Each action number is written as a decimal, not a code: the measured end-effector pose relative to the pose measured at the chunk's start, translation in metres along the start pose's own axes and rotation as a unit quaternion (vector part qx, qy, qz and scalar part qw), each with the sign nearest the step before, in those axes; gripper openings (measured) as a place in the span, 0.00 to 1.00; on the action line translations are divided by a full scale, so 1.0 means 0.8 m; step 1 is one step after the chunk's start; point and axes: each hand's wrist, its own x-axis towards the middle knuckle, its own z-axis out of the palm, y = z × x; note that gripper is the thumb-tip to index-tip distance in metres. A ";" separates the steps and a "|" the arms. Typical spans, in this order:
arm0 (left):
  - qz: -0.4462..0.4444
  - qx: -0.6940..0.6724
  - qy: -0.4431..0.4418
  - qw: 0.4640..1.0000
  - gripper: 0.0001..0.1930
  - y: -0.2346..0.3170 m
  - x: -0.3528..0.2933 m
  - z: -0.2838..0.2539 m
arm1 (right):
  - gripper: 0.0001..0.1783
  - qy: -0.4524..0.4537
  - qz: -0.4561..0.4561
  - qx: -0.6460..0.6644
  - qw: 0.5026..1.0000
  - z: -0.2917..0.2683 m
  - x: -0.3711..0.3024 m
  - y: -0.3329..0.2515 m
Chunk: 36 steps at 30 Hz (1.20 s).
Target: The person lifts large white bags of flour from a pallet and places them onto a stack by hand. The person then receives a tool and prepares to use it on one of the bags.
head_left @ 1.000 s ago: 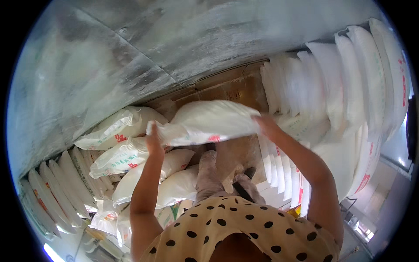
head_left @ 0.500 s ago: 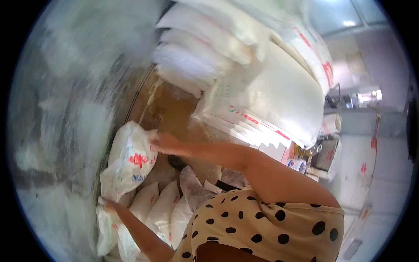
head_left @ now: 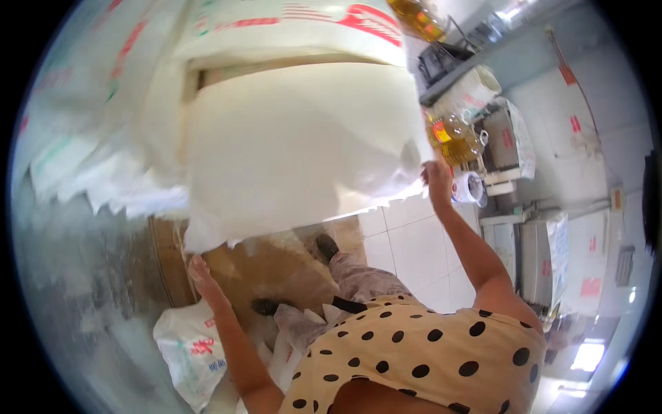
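Looks like a storeroom, judging by white sacks (head_left: 296,138) stacked upper left and yellow-filled bottles (head_left: 460,149) upper right.

stacked white sacks (head_left: 303,145) blocking twelve o'clock, oil bottles (head_left: 452,129) crowding two, tiled floor (head_left: 417,238) open at four, grey wall (head_left: 76,262) barring nine

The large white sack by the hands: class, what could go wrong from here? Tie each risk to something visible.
1. The right hand is at one corner of the large white sack, so its hold might slip.
2. The left hand is by another corner, contact unclear; support could be uneven.
3. A dark shoe shows just below the sack's near edge; if the sack slid down, it might hit that foot.
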 end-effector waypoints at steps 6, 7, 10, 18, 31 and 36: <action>-0.137 -0.155 -0.032 0.978 0.31 0.067 0.017 0.166 | 0.24 -0.020 0.047 0.029 0.998 -0.098 0.189 0.210; -0.076 -0.161 -0.039 0.983 0.31 0.083 0.013 0.163 | 0.32 -0.051 0.127 0.032 0.990 -0.062 0.205 0.183; 0.025 -0.155 -0.028 0.987 0.29 0.065 0.021 0.132 | 0.46 -0.151 0.258 0.103 0.949 -0.031 0.196 0.135; -0.030 0.197 0.164 0.966 0.26 0.050 0.005 0.149 | 0.35 -0.273 0.241 0.379 0.851 -0.046 0.218 0.121; -0.173 -0.313 0.071 0.931 0.30 0.032 0.066 0.099 | 0.32 -0.021 0.204 0.393 0.897 0.003 -0.072 0.232; -0.161 -0.257 0.101 0.948 0.28 0.033 0.129 0.080 | 0.25 -0.228 0.342 0.282 0.867 0.074 -0.260 0.246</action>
